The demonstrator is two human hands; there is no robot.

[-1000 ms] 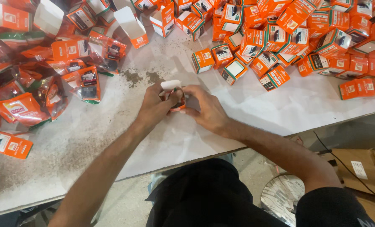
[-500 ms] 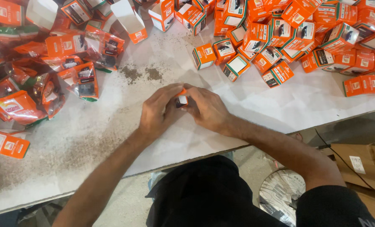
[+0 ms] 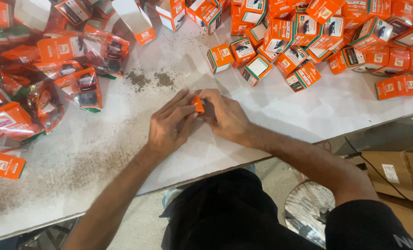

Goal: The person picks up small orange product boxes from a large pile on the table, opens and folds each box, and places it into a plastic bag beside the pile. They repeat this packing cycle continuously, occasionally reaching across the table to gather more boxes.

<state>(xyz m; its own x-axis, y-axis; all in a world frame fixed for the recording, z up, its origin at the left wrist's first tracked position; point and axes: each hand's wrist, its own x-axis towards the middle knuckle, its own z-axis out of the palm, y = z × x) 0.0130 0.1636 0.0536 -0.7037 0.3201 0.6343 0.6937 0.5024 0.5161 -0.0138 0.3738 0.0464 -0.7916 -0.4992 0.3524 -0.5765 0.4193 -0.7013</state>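
Both my hands meet over the middle of a white table (image 3: 317, 111). Between them is a small orange box (image 3: 198, 104), mostly covered by my fingers, with only one orange edge showing. My left hand (image 3: 169, 125) presses on it from the left with fingers extended. My right hand (image 3: 225, 115) grips it from the right. The box rests on or just above the tabletop.
A heap of small orange boxes (image 3: 317, 37) covers the table's far right. Orange plastic packets (image 3: 53, 78) pile up at the left, with one flat orange box (image 3: 2, 164) near the front left. Brown dust (image 3: 148, 79) marks the table. Cardboard cartons (image 3: 396, 171) sit on the floor at right.
A white flap stood up from the box a second ago; now it is folded down and my hands have closed over the box.
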